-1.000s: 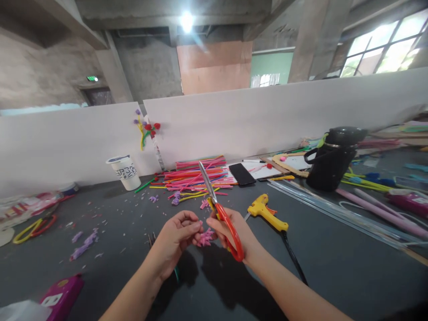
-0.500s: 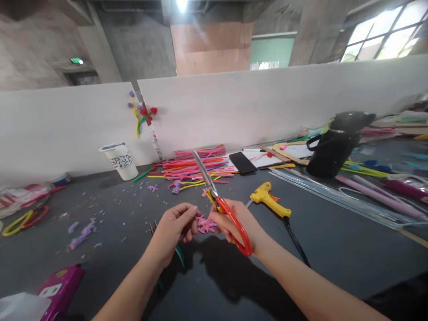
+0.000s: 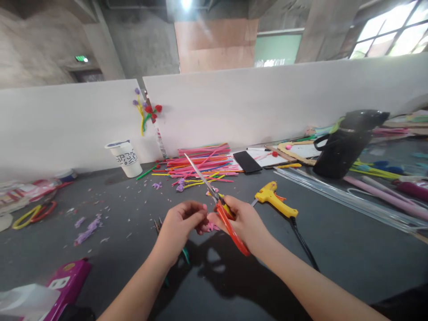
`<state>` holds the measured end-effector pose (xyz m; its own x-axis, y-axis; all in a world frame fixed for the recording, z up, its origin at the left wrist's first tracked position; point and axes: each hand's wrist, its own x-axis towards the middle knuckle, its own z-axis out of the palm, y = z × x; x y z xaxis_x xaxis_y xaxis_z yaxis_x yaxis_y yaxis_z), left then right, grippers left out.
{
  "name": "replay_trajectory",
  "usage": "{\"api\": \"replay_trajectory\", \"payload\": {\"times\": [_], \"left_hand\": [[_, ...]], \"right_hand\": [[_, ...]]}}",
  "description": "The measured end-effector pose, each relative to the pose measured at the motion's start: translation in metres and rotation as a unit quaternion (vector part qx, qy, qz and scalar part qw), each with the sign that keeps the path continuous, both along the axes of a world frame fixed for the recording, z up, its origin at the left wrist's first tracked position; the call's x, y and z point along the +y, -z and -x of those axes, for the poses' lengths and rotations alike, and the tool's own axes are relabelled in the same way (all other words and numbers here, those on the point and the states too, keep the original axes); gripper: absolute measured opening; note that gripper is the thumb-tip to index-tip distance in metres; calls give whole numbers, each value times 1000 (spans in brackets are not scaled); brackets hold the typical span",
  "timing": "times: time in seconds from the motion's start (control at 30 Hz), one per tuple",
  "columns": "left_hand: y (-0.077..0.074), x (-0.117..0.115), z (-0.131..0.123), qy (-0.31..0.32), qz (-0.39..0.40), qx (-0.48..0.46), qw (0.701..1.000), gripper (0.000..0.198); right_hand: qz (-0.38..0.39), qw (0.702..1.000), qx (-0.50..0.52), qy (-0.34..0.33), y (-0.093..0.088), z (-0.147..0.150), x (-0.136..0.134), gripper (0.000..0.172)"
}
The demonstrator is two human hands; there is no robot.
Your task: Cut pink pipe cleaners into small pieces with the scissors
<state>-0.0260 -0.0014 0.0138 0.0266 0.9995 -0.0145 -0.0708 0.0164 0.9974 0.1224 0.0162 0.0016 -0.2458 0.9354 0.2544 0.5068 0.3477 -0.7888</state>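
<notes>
My right hand (image 3: 245, 225) is closed round the scissors (image 3: 230, 229), which have one red and one yellow handle. Their long blades point up and to the left, away from me, and look nearly closed. Close by, my left hand (image 3: 182, 227) is in a pinch, its fingertips almost meeting the right hand's. A speck of pink shows at those fingertips, too small to name. Short pink fuzzy pieces (image 3: 213, 227) lie on the table just behind the hands. Partly hidden beneath my left hand is a tool with teal handles (image 3: 186, 255) and thin metal tips.
A yellow glue gun (image 3: 276, 199) lies right of my hands, its black cord running toward me. Behind are a pile of pipe cleaners (image 3: 200, 166), a phone (image 3: 247, 162) and a white cup (image 3: 125, 159). A black jug (image 3: 347, 145) stands right; a magenta power strip (image 3: 68, 285) lies front left.
My left hand has moved right, closer to the right hand. The scissors have tilted further left, and their handles look closer together. The whole view has shifted slightly.
</notes>
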Motion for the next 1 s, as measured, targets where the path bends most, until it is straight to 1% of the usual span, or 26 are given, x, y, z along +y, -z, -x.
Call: {"api": "replay_trajectory", "payload": {"times": [0.07, 0.17, 0.27, 0.37, 0.47, 0.6, 0.83, 1.0], "left_hand": [[-4, 1, 5, -33, -22, -67, 997, 9], [-9, 2, 13, -71, -45, -132, 988, 9], [-12, 2, 17, -99, -62, -153, 981, 9], [-13, 1, 18, -106, -79, -143, 981, 7], [-11, 0, 18, -101, -101, -132, 981, 5], [-11, 0, 18, -104, -118, -122, 980, 4], [-13, -1, 19, -107, -126, -104, 981, 4], [-15, -2, 19, -110, -108, -96, 983, 5]], "right_hand": [[-48, 995, -86, 17, -1, -2, -2, 22], [-111, 975, -189, 20, -2, -5, -6, 27], [-151, 953, -260, 26, 3, -7, -8, 31], [-189, 933, -305, 31, 8, -9, -9, 32], [-224, 918, -326, 25, 11, -9, -9, 33], [-247, 910, -331, 28, 11, -9, -11, 35], [-250, 905, -343, 30, 10, -8, -12, 35], [-245, 906, -343, 22, 11, -9, -11, 34]]}}
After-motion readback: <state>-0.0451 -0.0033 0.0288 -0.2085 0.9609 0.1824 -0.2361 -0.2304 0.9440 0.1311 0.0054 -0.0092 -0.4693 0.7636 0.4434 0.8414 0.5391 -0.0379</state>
